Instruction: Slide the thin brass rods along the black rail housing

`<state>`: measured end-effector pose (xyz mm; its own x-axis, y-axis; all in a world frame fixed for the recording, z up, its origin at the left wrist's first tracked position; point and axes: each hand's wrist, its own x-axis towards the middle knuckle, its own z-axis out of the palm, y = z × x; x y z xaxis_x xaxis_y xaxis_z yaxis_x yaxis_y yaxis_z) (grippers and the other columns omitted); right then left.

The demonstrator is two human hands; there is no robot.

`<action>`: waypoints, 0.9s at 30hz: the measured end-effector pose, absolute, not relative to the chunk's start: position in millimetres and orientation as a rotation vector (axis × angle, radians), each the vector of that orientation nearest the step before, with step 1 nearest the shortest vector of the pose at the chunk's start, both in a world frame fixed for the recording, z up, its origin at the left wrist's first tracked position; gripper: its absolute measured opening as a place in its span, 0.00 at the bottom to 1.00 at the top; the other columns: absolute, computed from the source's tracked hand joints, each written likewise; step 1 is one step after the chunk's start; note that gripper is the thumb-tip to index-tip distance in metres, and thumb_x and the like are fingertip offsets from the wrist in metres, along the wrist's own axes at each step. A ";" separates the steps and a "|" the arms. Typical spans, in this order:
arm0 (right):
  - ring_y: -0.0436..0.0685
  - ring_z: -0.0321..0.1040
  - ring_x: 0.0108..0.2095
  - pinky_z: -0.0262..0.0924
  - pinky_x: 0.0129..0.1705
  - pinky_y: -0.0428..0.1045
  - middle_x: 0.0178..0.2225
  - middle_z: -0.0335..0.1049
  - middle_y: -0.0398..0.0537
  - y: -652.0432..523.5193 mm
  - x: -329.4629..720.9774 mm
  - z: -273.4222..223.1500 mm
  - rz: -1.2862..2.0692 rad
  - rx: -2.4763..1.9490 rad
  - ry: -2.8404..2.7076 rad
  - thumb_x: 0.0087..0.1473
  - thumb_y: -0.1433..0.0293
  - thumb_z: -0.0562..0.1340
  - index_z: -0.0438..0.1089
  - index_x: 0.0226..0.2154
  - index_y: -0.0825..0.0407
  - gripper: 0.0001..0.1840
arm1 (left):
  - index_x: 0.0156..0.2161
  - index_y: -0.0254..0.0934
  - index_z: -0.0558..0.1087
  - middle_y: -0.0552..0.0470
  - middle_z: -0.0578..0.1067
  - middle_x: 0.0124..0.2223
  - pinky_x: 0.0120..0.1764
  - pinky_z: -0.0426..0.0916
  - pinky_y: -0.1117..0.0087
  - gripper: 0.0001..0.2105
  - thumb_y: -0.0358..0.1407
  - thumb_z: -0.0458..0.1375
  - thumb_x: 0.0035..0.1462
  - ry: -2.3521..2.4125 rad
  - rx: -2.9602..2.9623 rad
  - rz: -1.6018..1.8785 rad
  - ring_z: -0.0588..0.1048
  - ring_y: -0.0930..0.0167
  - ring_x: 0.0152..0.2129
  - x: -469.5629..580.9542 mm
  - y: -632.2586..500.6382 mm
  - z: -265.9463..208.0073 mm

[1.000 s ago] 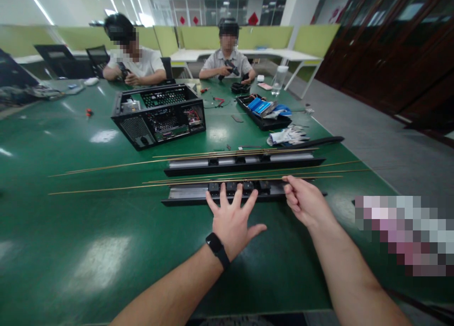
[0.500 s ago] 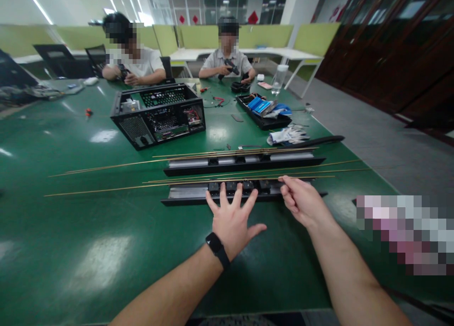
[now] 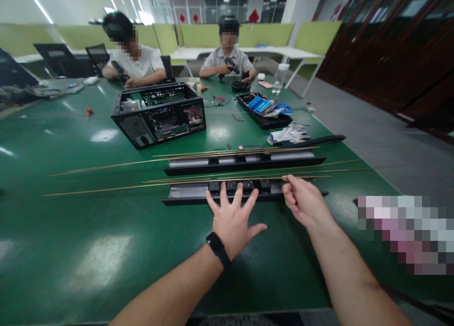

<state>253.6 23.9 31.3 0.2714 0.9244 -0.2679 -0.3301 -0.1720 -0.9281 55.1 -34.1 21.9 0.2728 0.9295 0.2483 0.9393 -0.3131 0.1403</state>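
My left hand (image 3: 232, 219) is spread, its fingertips resting on the black blocks (image 3: 213, 186) inside the nearer black-edged channel (image 3: 184, 192). At the right part of this channel, my right hand (image 3: 301, 198) is closed, with thumb and index finger pinching a thin brass-coloured rod (image 3: 321, 177). The rod runs left above the blocks, alongside other similar rods. Its exact contact with the blocks is hard to make out. Just behind lies a second channel (image 3: 191, 168), parallel to the first, with dark blocks in it and more thin rods along its back edge.
Beyond the channels, an open computer case (image 3: 159, 118) stands on the green table (image 3: 95, 264). To its right are a black tray (image 3: 266, 122) with blue items, white gloves (image 3: 289, 134) and a clear bottle (image 3: 280, 77). Two people sit across the table holding dark tools.
My right hand has shifted slightly to the right along the rod line. My left hand stays in place. The person at the left has tilted the dark tool.
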 end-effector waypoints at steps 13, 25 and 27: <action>0.43 0.50 0.10 0.39 0.07 0.38 0.18 0.65 0.40 22.6 252.6 33.2 1.282 -1.281 -0.682 0.55 0.64 0.66 0.69 0.35 0.54 0.10 | 0.67 0.62 0.53 0.51 0.57 0.70 0.59 0.35 0.25 0.42 0.66 0.57 0.48 -1.845 -2.483 -0.417 0.50 0.40 0.65 56.0 -34.8 24.8; 0.43 0.49 0.10 0.39 0.07 0.39 0.18 0.65 0.39 22.4 252.1 34.3 1.301 -1.284 -0.731 0.54 0.62 0.68 0.70 0.35 0.55 0.13 | 0.68 0.61 0.52 0.52 0.57 0.70 0.58 0.34 0.25 0.42 0.66 0.56 0.49 -1.827 -2.492 -0.416 0.49 0.39 0.65 54.9 -34.6 23.7; 0.43 0.50 0.10 0.39 0.07 0.39 0.18 0.65 0.40 22.5 252.2 34.0 1.298 -1.276 -0.699 0.54 0.62 0.67 0.70 0.35 0.55 0.12 | 0.67 0.62 0.52 0.52 0.56 0.70 0.58 0.35 0.25 0.42 0.66 0.56 0.49 -1.828 -2.489 -0.414 0.49 0.40 0.65 54.9 -34.6 23.7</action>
